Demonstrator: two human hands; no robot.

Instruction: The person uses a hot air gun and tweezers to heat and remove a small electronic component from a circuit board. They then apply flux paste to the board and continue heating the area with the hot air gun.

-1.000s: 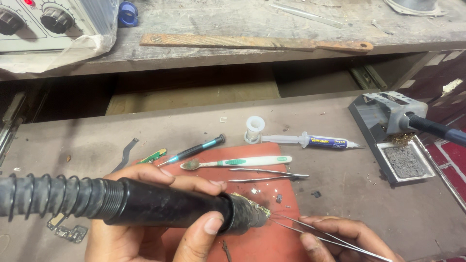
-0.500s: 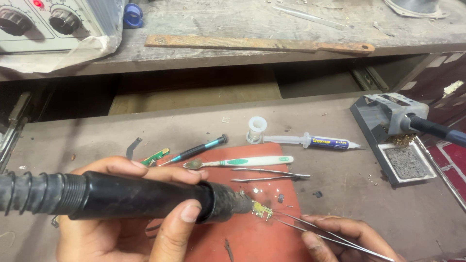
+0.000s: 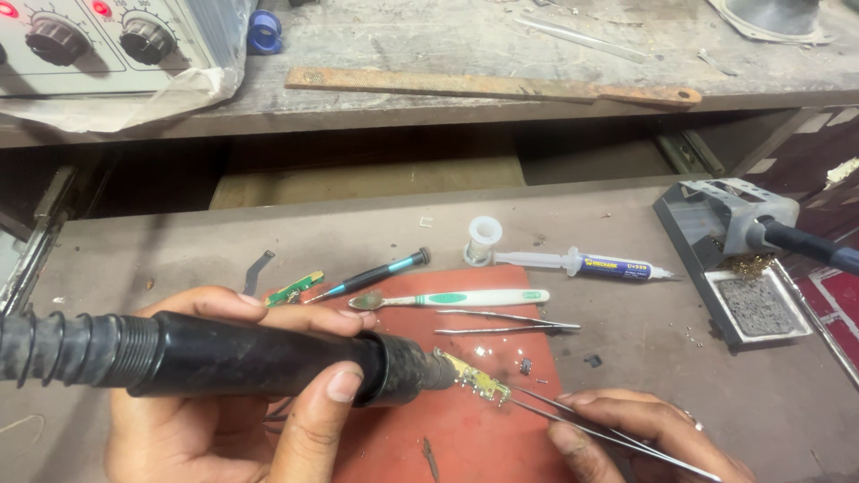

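Observation:
My left hand [image 3: 224, 411] grips a black hot-air handle [image 3: 259, 356] with a ribbed hose running off to the left; its nozzle [image 3: 420, 368] points right at a small yellow circuit board [image 3: 474, 380] on a red mat [image 3: 474, 429]. My right hand [image 3: 644, 438] holds thin metal tweezers [image 3: 582, 429] whose tips touch the board's right end.
On the mat lie a white-green toothbrush [image 3: 456, 299] and second tweezers [image 3: 501, 322]. Behind are a dark screwdriver [image 3: 371, 275], a small green board [image 3: 293, 289], a solder spool [image 3: 483, 238] and a syringe [image 3: 591, 265]. A soldering-iron stand [image 3: 734, 259] sits right; a dial-fronted unit [image 3: 98, 45] upper left.
The hot-air handle has shifted a little left and back from the board, which now shows clear of the nozzle. The tweezers stay at the board.

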